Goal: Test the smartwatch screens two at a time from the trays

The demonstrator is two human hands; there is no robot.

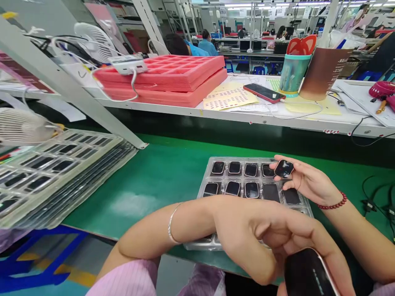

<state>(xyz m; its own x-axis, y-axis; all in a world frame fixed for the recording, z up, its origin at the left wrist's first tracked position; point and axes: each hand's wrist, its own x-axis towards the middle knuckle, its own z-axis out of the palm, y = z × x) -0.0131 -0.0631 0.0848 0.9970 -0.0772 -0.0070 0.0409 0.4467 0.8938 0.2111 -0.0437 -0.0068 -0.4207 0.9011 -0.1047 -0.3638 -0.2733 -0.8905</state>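
Note:
My left hand (pixel 253 234) reaches across in front, close to the camera, its fingers curled round a black smartwatch body (pixel 308 273) with rounded corners and a pale metal rim. At the tray's far right corner, my right hand (pixel 311 181) pinches another smartwatch body (pixel 284 169), dark glass face showing. Below them lies a clear plastic tray (pixel 197 246) with square pockets. Several watch bodies, such as this one (pixel 234 167), sit in its back rows. Two pockets near my right hand look dark and flat. My left arm hides much of the tray's front.
A stack of filled trays (pixel 61 164) stands at left by a white fan (pixel 24 125). The shelf above holds red foam trays (pixel 185 74), a phone (pixel 264 93), a teal cup (pixel 294 74) and a brown container (pixel 322 74). Black cables (pixel 378 201) lie right on the green mat (pixel 148 181).

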